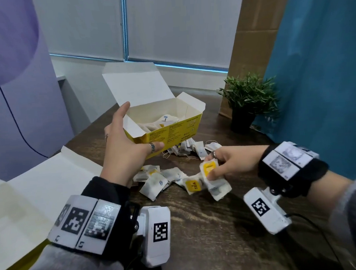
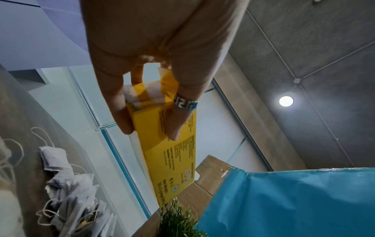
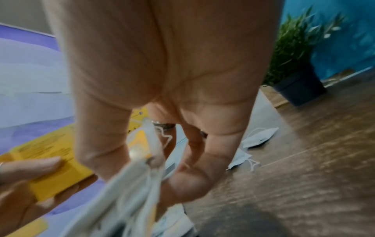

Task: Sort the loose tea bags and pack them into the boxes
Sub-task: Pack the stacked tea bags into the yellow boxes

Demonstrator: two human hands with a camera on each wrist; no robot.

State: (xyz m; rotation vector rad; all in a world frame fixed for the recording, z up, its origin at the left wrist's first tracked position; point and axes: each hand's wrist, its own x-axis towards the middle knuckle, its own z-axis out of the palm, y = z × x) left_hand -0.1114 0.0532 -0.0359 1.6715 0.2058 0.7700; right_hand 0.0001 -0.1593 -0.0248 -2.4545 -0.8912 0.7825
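Gripping the open yellow box (image 1: 168, 126) by its near end, the left hand (image 1: 125, 146) holds it tilted above the wooden table (image 1: 220, 226). The right hand (image 1: 229, 163), just beside and lower, pinches a bunch of tea bags (image 1: 214, 179) over the loose tea bags (image 1: 154, 179) scattered below the box.

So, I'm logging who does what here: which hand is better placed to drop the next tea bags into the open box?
The right hand. It already pinches a bunch of tea bags just below the open yellow box, while the left hand grips that box and holds it up.
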